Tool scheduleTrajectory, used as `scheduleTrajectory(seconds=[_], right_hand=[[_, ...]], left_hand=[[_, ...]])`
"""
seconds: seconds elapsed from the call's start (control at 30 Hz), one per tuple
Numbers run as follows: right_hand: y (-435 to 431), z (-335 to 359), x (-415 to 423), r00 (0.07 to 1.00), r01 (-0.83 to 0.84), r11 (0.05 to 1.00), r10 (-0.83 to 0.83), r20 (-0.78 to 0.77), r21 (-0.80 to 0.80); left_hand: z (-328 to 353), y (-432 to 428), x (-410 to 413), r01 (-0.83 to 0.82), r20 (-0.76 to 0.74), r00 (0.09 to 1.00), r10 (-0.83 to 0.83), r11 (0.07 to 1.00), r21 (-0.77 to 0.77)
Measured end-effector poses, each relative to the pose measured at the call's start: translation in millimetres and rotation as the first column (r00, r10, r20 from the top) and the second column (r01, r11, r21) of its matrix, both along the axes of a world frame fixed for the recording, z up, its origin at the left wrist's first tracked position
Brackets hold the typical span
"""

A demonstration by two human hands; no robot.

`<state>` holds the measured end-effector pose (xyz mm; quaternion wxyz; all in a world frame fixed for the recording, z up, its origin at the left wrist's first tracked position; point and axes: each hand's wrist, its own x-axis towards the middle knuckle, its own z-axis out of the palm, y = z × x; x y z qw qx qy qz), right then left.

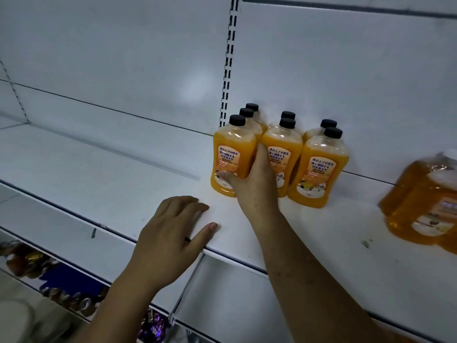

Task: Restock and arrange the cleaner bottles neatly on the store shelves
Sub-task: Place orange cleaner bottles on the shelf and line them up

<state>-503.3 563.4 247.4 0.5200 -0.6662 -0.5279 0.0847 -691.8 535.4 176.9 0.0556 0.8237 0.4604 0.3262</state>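
Several orange cleaner bottles with black caps stand in three rows on the white shelf (123, 179), against the back panel. My right hand (254, 186) grips the front left bottle (230, 149) low on its label, thumb across the front and fingers between it and the middle front bottle (284, 154). A third front bottle (319, 169) stands to the right. My left hand (173, 233) rests flat on the shelf's front edge, fingers spread, holding nothing.
Larger amber bottles (425, 204) stand blurred at the right edge of the shelf. A slotted upright (228, 65) runs up the back panel. Lower shelves at the bottom left hold small shiny packaged goods (32, 263).
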Motion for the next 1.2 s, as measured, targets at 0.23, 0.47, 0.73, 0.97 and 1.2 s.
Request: scheduleTrajectory(seconds=[0.23,0.47,0.73,0.97,1.2], right_hand=[[1.0,0.8,-0.8,0.998,0.039,0.999,-0.039,0.052,-0.004],[-6.2,2.0,1.5,0.998,0.034,0.999,-0.035,0.060,0.015],[-5.8,-3.9,6.9,0.999,0.037,0.999,-0.037,0.037,0.004],[-3.4,-6.3,10.8,1.000,0.000,1.000,0.000,0.015,0.011],[-34.7,11.3,18.9,0.997,0.001,1.000,-0.001,0.079,0.007]], left_hand=[[0.7,1.8,-0.5,-0.002,-0.050,0.999,0.002,1.000,0.002],[-0.2,2.0,-0.6,-0.003,-0.051,0.999,0.003,1.000,0.001],[0.7,0.7,-1.0,-0.005,-0.062,0.998,0.004,1.000,-0.016],[2.8,0.5,-0.5,-0.004,-0.060,0.998,0.002,1.000,-0.026],[9.5,-1.1,-4.0,0.010,-0.051,0.999,-0.009,1.000,0.001]])
